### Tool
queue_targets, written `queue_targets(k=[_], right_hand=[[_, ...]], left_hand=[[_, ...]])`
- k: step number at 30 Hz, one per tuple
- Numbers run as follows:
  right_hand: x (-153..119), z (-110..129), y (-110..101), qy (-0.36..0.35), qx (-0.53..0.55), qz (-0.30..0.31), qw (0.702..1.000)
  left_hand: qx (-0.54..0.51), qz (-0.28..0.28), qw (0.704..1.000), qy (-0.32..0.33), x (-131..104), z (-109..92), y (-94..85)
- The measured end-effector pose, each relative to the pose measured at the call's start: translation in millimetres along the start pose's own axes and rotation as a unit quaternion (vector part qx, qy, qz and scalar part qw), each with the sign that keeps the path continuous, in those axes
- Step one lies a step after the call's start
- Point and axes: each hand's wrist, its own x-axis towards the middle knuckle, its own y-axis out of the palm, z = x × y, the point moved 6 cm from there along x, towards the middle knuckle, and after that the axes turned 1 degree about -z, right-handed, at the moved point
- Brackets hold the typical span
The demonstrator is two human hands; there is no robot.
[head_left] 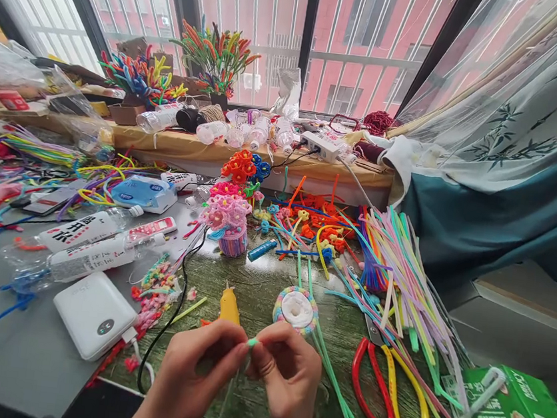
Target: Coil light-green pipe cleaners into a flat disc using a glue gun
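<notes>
Both hands meet at the front middle of the table, fingertips pinched together. Between them is the bent tip of a light green pipe cleaner (pixel 222 412), whose tail hangs down toward me. My left hand (pixel 195 367) pinches it from one side, and my right hand (pixel 287 378) from the other. Just beyond the left fingers lies a yellow glue gun (pixel 230 304), partly hidden by them. Past my right hand sits a round pastel ring with a white centre (pixel 296 309). More green pipe cleaners (pixel 339 384) lie loose beside the right hand.
Red-and-yellow scissors (pixel 391 389) and a green packet (pixel 521 411) lie at right, below a pipe-cleaner bundle (pixel 411 284). A white power bank (pixel 94 315) with a cable and plastic bottles (pixel 92 258) are at left. A pink flower pot (pixel 231 238) stands behind.
</notes>
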Motion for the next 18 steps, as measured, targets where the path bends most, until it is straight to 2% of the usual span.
queue_targets(k=[2,4,8,11,13,15,18], right_hand=[[0.9,1.5,-0.3,-0.003,-0.021,-0.01,1.0],[2.9,8.2,-0.9,-0.018,-0.076,0.02,0.997],[5.6,25.3,-2.4,-0.066,-0.213,0.124,0.967],[4.1,29.1,-1.3,-0.099,-0.293,0.185,0.933],[2.5,30.3,-1.0,-0.138,-0.329,0.19,0.915],[1.3,31.2,-2.5,-0.166,-0.347,0.172,0.907],[0.9,31.5,-6.9,-0.16,-0.332,0.138,0.919]], left_hand=[[0.021,-0.035,0.999,-0.005,-1.9,-1.5,-1.7],[0.073,-0.027,0.997,0.019,-1.3,-4.9,-4.0],[0.174,0.062,0.974,0.127,4.2,-14.7,-6.2],[0.226,0.126,0.951,0.167,7.9,-18.2,-3.1],[0.252,0.141,0.94,0.184,9.4,-21.9,-0.4],[0.264,0.128,0.935,0.2,9.9,-27.3,0.6],[0.232,0.108,0.948,0.189,8.6,-30.0,-0.4]])
